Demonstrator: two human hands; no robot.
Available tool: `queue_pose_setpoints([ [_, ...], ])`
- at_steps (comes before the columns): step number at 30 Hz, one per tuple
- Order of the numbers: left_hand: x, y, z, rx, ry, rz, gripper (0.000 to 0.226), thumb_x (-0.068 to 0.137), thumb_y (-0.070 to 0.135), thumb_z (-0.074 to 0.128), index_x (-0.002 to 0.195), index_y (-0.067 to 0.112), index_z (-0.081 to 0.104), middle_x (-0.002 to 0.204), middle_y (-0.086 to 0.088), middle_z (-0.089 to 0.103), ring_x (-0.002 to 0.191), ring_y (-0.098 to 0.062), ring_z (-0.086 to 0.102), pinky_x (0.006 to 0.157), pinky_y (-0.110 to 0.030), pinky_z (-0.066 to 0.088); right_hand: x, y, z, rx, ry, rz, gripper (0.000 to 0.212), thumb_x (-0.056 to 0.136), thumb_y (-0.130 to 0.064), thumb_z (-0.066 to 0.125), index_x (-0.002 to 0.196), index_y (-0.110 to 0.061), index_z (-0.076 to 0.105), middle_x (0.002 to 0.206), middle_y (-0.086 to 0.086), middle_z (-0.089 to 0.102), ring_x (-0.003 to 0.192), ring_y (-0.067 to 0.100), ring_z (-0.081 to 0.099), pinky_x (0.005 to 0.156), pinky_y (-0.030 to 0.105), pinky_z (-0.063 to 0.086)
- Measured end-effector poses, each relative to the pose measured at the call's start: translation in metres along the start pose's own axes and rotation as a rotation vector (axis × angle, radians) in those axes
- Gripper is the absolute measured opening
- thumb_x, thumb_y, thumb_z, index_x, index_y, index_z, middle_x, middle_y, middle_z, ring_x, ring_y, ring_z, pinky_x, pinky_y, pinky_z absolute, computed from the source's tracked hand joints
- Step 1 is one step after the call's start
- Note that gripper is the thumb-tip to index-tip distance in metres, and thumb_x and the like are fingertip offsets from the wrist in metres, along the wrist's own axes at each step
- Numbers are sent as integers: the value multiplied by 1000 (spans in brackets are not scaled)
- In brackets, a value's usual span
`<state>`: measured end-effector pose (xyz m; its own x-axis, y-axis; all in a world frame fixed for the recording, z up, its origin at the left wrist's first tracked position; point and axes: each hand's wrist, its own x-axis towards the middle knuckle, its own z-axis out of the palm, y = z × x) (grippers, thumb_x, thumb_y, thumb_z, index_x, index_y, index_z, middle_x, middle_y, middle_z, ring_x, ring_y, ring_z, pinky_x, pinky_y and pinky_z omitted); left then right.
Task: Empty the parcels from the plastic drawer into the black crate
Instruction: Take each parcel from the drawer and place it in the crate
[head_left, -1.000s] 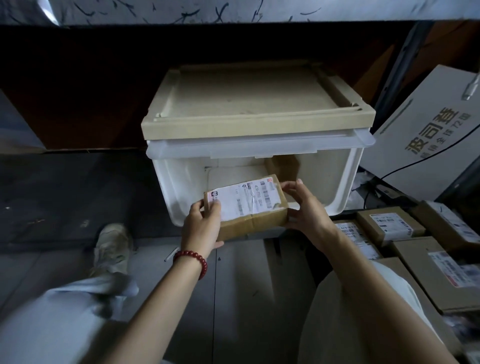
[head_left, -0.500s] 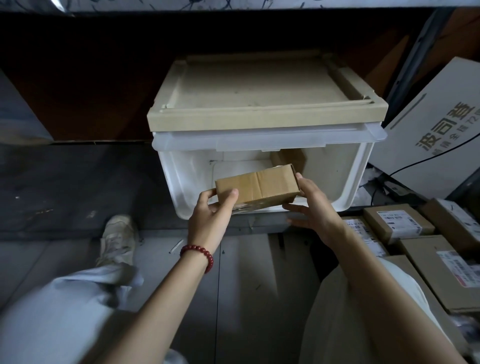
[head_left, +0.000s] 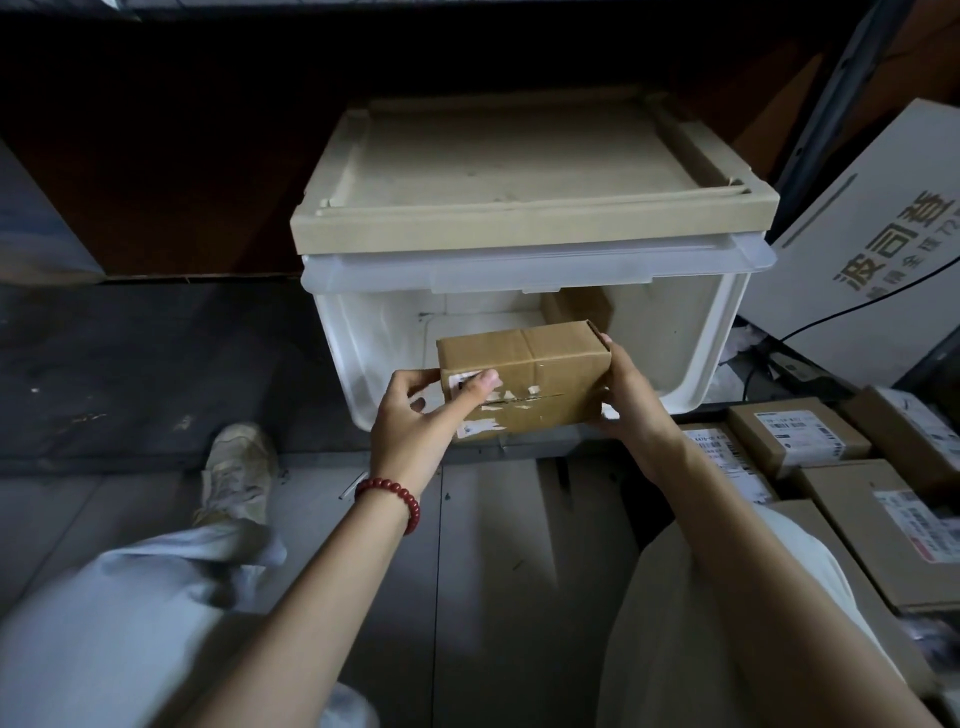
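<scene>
Before the plastic drawer, the left grip and right grip clasp opposite ends of a cardboard parcel, forearms reaching forward.

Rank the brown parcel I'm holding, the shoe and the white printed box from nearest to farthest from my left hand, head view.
1. The brown parcel, held in the left hand's grip, centre.
2. The shoe, on the floor, lower left.
3. The white printed box, leaning at far right.
</scene>
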<state>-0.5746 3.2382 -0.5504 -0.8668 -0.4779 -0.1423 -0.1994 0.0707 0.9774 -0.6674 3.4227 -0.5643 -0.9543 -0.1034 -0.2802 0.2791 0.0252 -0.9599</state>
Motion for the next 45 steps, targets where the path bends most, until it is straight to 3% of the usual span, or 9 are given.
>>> queue_pose_setpoints([
  [4,0,2,2,-33,22,-7,68,55,68,79,100,22,56,106,7,65,97,-6,62,79,-25,49,1,3,2,23,-10,25,45,95,-56,36,135,-39,50,139,-1,50,122,19,48,100,44,44],
  [9,1,1,6,-97,6,-93,55,67,56,78,100,19,54,105,1,67,97,-16,66,88,-41,55,4,3,1,-46,25,45,52,96,-57,33,130,-24,54,131,3,57,118,22,54,102,51,45],
  [17,8,0,7,-117,49,-75,30,85,34,69,109,25,53,101,18,56,87,1,55,72,-33,57,3,4,3,-38,91,54,40,98,-53,38,118,-22,53,112,-5,57,108,18,54,64,32,48],
  [22,9,1,5,-81,71,-52,26,89,36,63,112,28,55,93,19,54,82,0,54,62,-26,53,2,5,0,52,77,6,6,98,-36,48,99,-32,52,106,-10,58,95,20,60,80,49,56],
  [26,9,1,5,-71,67,-48,30,88,42,63,113,29,55,89,14,58,77,0,57,57,-23,49,0,3,1,85,49,-39,12,98,-25,47,98,-28,58,97,-8,60,78,19,61,50,31,54],
  [33,7,0,3,-7,17,-5,43,78,49,71,114,38,51,104,8,64,92,-2,60,87,-33,53,-1,3,1,105,-61,17,37,94,-51,51,118,-26,63,122,-6,61,97,24,70,60,35,57],
  [40,8,-5,0,85,-1,87,63,74,35,80,130,34,51,104,8,64,88,10,55,82,-24,50,-7,5,3,17,-170,-15,39,88,-58,55,121,-39,60,118,-5,61,104,23,64,61,32,57],
  [42,10,-6,0,101,17,112,59,76,31,79,129,32,52,101,5,66,88,3,59,75,-17,45,-10,5,3,-34,-202,-35,37,86,-60,55,117,-41,62,117,-9,61,104,20,62,61,29,56],
  [45,13,-6,-1,99,35,119,49,77,35,78,119,32,54,98,2,69,93,-12,65,78,-25,49,-14,3,3,-187,-198,-76,40,83,-66,54,113,-40,60,108,-12,65,95,14,63,61,26,52],
])
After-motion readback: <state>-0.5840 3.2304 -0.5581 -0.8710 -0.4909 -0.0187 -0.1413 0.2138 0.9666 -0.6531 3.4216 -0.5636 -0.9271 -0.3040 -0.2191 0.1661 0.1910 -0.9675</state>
